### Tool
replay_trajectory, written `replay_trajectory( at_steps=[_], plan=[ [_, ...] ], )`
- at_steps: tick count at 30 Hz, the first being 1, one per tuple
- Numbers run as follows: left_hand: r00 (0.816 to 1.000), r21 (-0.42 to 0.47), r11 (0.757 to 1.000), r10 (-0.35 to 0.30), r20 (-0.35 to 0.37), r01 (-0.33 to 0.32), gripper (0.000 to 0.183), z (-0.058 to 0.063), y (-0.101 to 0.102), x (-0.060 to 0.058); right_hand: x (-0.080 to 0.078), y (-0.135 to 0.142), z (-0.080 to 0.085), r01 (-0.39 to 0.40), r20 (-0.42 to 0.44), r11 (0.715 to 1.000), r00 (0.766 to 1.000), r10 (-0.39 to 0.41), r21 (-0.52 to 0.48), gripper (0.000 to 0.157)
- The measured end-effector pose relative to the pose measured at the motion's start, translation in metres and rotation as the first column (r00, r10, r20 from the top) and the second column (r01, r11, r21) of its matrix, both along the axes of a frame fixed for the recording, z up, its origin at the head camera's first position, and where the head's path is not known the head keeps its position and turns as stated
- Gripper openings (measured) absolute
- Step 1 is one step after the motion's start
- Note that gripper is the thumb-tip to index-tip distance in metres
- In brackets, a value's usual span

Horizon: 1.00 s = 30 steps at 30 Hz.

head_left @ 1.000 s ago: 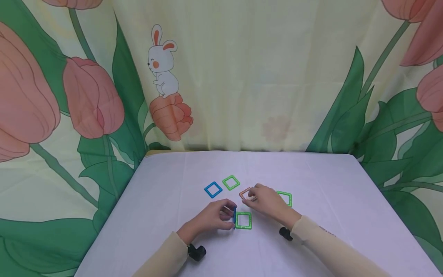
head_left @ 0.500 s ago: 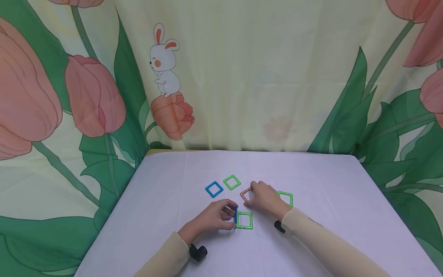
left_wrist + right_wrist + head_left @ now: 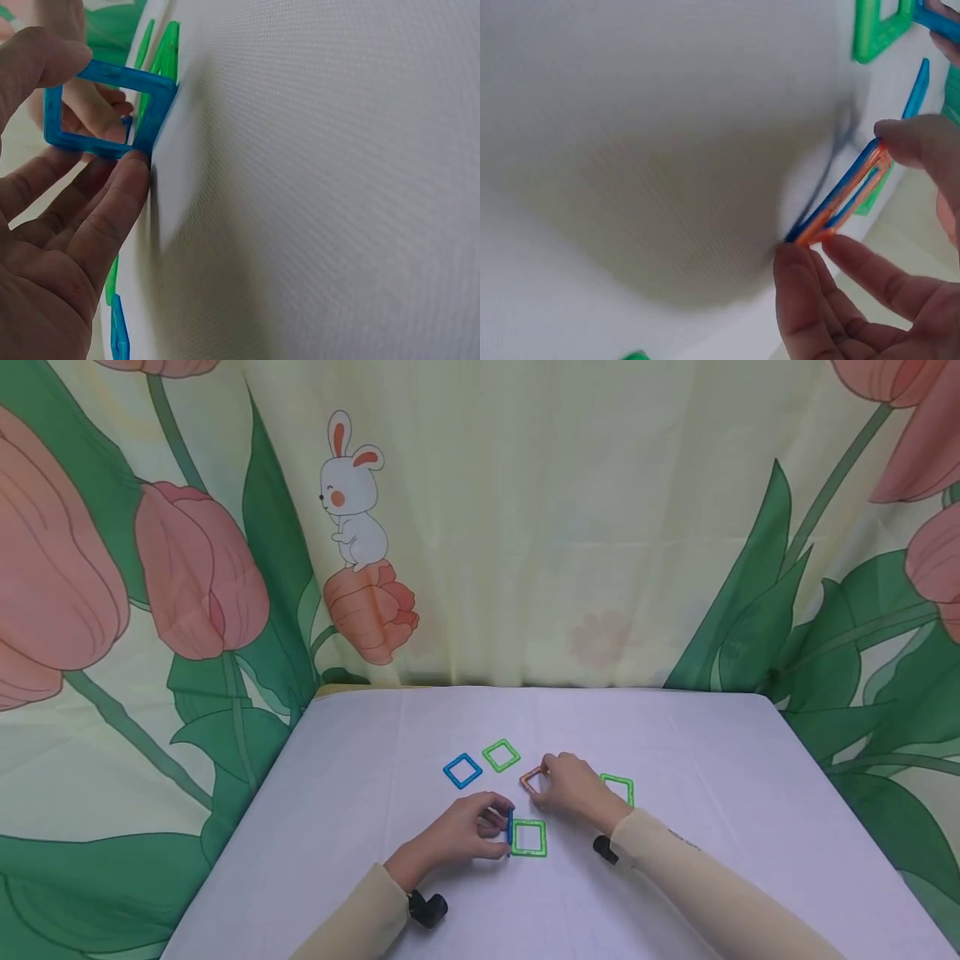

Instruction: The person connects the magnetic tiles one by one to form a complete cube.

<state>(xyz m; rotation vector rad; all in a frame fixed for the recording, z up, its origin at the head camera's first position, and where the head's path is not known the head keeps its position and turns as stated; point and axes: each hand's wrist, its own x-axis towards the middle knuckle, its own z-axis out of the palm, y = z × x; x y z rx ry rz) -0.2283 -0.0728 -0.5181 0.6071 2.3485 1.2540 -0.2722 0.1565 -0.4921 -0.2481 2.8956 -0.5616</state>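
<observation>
In the head view my left hand (image 3: pixel 457 833) holds a blue square frame (image 3: pixel 124 75) upright on edge, thumb and fingers pinching opposite sides of it. This frame stands along the left side of a green square frame (image 3: pixel 529 854) lying flat. My right hand (image 3: pixel 576 789) grips an orange square frame (image 3: pixel 826 227) by its edges, thumb on one end and fingertips on the other. A second blue frame (image 3: pixel 847 178) lies flush against the orange one in the right wrist view. Part of the orange frame is hidden by my fingers in the head view.
Farther back on the white tablecloth (image 3: pixel 360 752) lie a blue square frame (image 3: pixel 447 775) and a green one (image 3: pixel 501 768). Another green frame (image 3: pixel 631 789) is partly covered by my right hand. A printed curtain (image 3: pixel 525 527) hangs behind the table.
My right hand has shifted slightly left and its grip on the orange frame has spread, thumb and fingers now at separate corners. My left hand keeps the blue frame in place.
</observation>
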Motion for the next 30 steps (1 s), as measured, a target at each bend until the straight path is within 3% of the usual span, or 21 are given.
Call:
replay_trajectory(
  at_steps=[8, 16, 20, 30],
  plan=[
    [1.0, 0.002, 1.0, -0.002, -0.005, 0.002, 0.058, 0.0, 0.0, 0.0, -0.004, 0.006, 0.011, -0.008, 0.022, 0.998, 1.0, 0.009, -0.062, 0.041],
    [1.0, 0.013, 1.0, 0.002, 0.002, -0.002, 0.058, 0.0, -0.001, 0.002, -0.005, 0.007, 0.013, -0.105, -0.065, 0.992, 0.993, 0.1, -0.065, 0.014],
    [1.0, 0.008, 1.0, 0.008, -0.007, -0.008, 0.058, -0.001, -0.001, 0.003, -0.005, 0.007, 0.013, -0.127, -0.096, 0.991, 0.988, 0.122, -0.042, 0.018],
    [1.0, -0.004, 1.0, 0.023, -0.02, -0.023, 0.057, -0.002, -0.001, 0.005, -0.004, 0.011, 0.013, -0.091, -0.058, 0.995, 0.994, 0.089, -0.042, 0.024]
  ],
)
